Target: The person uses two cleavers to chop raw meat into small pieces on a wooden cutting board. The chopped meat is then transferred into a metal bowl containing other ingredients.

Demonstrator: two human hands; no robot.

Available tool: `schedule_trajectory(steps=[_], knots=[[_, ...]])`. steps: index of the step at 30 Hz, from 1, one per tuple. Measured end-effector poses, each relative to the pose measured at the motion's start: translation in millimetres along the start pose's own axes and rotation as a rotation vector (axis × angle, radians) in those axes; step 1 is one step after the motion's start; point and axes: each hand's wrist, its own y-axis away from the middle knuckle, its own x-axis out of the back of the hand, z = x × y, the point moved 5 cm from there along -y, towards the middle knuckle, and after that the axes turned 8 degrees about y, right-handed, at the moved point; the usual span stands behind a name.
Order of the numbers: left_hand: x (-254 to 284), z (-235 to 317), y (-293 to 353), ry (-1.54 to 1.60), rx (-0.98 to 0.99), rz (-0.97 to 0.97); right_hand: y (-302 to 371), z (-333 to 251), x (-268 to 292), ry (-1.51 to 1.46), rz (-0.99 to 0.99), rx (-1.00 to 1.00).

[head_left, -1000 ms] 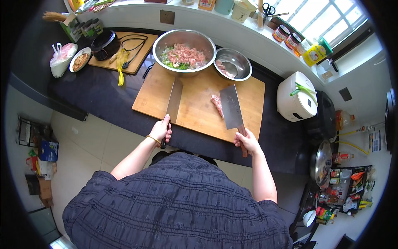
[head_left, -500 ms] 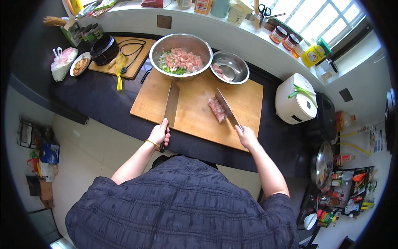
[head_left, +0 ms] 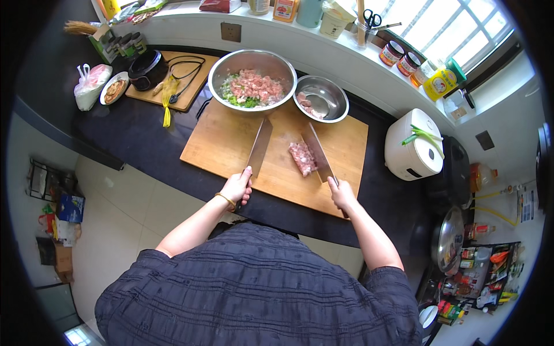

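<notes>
My left hand is closed round the handle of a cleaver, its blade over the middle of the wooden cutting board, left of the meat and apart from it. In my right hand is a second cleaver, its blade standing beside the right edge of a flattened strip of chopped pink meat. Behind them, a large steel bowl holds minced meat and chopped greens. A smaller steel bowl to its right has a few meat pieces inside.
At the left are a second board, a black pot, a plate of food and a white bag. A white rice cooker with green onions on its lid stands right. Jars line the windowsill.
The left cleaver has moved right toward the meat. The right cleaver has shifted slightly, its blade now showing a broader face. The meat strip looks wider and flatter.
</notes>
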Motion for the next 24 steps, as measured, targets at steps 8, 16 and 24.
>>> schedule_trajectory(steps=[8, 16, 24], knots=[[-26.1, -1.3, -16.5, -0.138, -0.018, 0.006, 0.8, 4.4, 5.2, 0.033, 0.073, 0.051], [-25.4, 1.1, -20.7, -0.239, -0.041, 0.037, 4.9, 0.8, -1.5, 0.057, 0.093, 0.065], [-26.9, 2.3, -16.3, -0.236, -0.035, 0.037, 12.0, -9.1, -5.5, 0.11, 0.238, 0.146]])
